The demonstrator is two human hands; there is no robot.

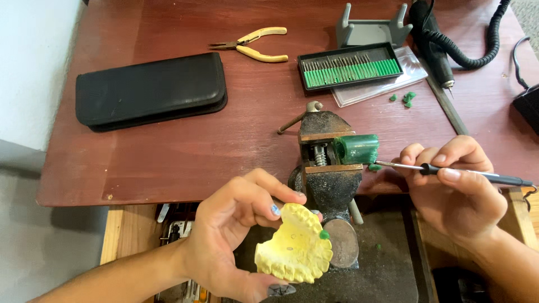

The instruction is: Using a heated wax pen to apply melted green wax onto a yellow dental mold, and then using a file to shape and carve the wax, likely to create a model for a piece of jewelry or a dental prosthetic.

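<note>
My left hand (230, 235) holds a yellow dental cast (295, 247) in front of the table's edge, teeth facing up. A small green wax blob (324, 234) sits on one tooth of the cast. My right hand (455, 188) grips a thin black-handled metal tool (449, 170) like a pen. Its tip carries a bit of green wax (374, 166) and rests just below a green wax block (357, 148). That block is clamped in a small rusty bench vise (328, 160) on the table's front edge.
On the reddish-brown table (168, 151) lie a black zip case (151, 90), yellow-handled pliers (252, 45), a black tray of green-shanked burs (349, 66), green wax scraps (405, 99), a grey stand (370, 28) and a black rotary handpiece with a coiled cord (438, 47).
</note>
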